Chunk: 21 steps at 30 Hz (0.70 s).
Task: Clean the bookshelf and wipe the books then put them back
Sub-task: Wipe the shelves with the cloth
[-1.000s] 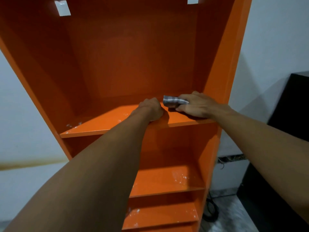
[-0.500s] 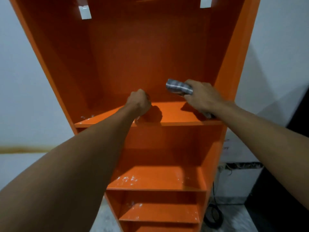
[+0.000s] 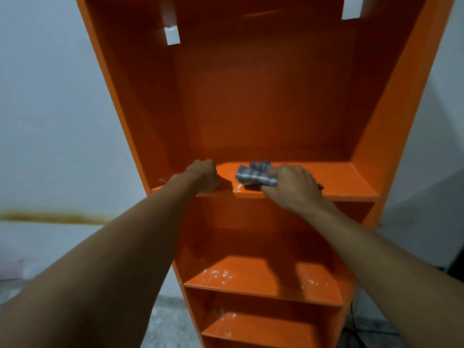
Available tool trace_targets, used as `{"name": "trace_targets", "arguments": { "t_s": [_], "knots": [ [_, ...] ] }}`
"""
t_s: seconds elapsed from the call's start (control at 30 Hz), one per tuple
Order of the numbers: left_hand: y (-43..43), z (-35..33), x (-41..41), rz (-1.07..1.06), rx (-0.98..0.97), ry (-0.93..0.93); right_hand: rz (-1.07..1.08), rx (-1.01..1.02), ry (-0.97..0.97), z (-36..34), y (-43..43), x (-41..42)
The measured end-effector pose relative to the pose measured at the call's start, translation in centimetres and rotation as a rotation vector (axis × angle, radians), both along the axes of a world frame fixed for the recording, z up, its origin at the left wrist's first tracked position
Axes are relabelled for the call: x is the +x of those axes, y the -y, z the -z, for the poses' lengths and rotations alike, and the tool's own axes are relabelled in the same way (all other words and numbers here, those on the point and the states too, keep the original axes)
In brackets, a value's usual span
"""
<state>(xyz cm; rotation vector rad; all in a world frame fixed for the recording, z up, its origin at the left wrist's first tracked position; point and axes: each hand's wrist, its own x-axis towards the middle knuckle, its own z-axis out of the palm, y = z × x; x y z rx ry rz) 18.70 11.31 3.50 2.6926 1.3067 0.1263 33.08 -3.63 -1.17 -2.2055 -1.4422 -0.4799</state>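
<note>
- Cloth (image 3: 253, 173), grey with a pale check, lies bunched on the upper shelf (image 3: 346, 179) of an orange bookshelf (image 3: 263, 96), about midway along the shelf and close to its front edge.
- The right hand (image 3: 293, 187) holds the cloth, its grip closed on the near right part with the fingers curled over it. Most of the fabric sticks out past the fingertips, to the left and towards the back of the shelf.
- Under the hand the cloth touches the shelf surface, and small pale glints show on the shelf just in front of it.
- The left hand (image 3: 204, 175) rests on the front edge of the same shelf, left of the cloth and apart from it. Its grip is closed in a fist and nothing shows in it.
- Both forearms reach in from the bottom corners of the view.
- The second shelf (image 3: 263, 277) and the lowest shelf (image 3: 263, 327) carry white specks or wet glints near their front edges.
- Two white tabs (image 3: 172, 35) sit high on the back panel.
- A pale wall (image 3: 50, 96) behind the left side has a brownish streak (image 3: 50, 217).
</note>
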Motion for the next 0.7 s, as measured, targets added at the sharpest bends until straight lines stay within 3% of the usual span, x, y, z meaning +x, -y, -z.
{"name": "trace_targets", "arguments": {
  "t_s": [0.07, 0.13, 0.27, 0.37, 0.5, 0.7],
  "knots": [
    [-0.2, -0.1, -0.4, 0.027, -0.005, -0.026, -0.106, 0.055, -0.019, 0.3, 0.2, -2.5],
    [-0.6, -0.1, -1.1, 0.067, -0.022, -0.031, -0.183, 0.065, -0.187, -0.2, 0.8, -4.2],
    [-1.9, 0.1, -1.9, 0.068, -0.095, 0.062, -0.137, 0.151, -0.429, -3.3, 0.7, -4.0],
    [-2.5, 0.2, -2.0, 0.135, -0.071, 0.032, 0.096, 0.202, -0.345, -4.4, -1.1, -0.3],
    [-3.5, 0.2, -2.0, 0.195, -0.084, 0.023, 0.355, -0.092, -0.320, -2.2, -3.0, 3.3],
    [-5.4, -0.3, -2.8, 0.259, -0.184, 0.076, 0.287, -0.147, -0.268, -1.8, -7.2, -0.9]
  ]
}}
